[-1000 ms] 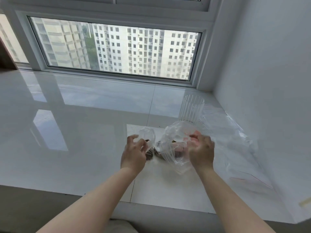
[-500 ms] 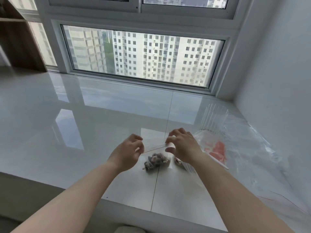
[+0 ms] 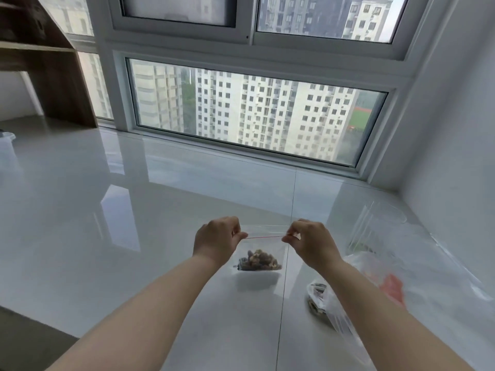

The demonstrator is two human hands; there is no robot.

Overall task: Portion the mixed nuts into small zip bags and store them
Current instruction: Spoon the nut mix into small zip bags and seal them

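Head view, small clear zip bag with red seal line (image 3: 261, 246) held up above glossy white tiled surface (image 3: 134, 236), brown mixed nuts (image 3: 259, 261) at its bottom, left hand (image 3: 215, 241) pinching left top corner, right hand (image 3: 310, 243) pinching right top corner, large crumpled clear plastic bag of nuts (image 3: 325, 309) lying under right forearm.

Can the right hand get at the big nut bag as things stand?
Probably not yet: the right hand and left hand both pinch the small zip bag. The big nut bag lies unobstructed below the right forearm.
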